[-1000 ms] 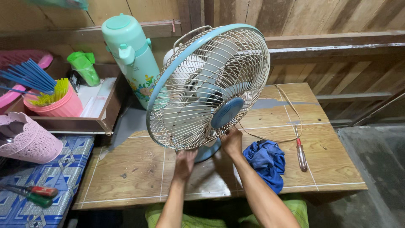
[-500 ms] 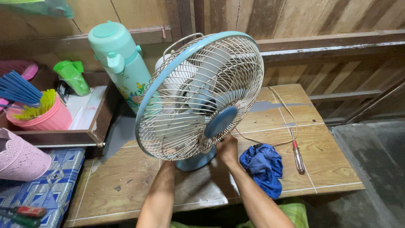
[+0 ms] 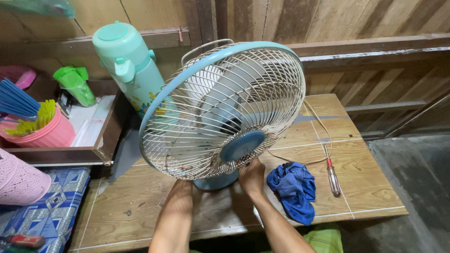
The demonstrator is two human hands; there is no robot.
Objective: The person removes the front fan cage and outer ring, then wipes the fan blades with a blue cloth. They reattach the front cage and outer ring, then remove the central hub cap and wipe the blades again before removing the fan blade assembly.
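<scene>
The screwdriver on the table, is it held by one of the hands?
No, the screwdriver lies alone on the table, right of the blue cloth, while the right hand is at the fan.

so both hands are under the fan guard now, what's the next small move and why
Probably steady the guard before anything else. The right hand grips its lower rim by the blue hub, and the left hand is tucked under the rim, mostly hidden. The fan leans on its base, so it could tip.

Head camera, close, perhaps steeply downward over table (image 3: 365, 187).
</scene>
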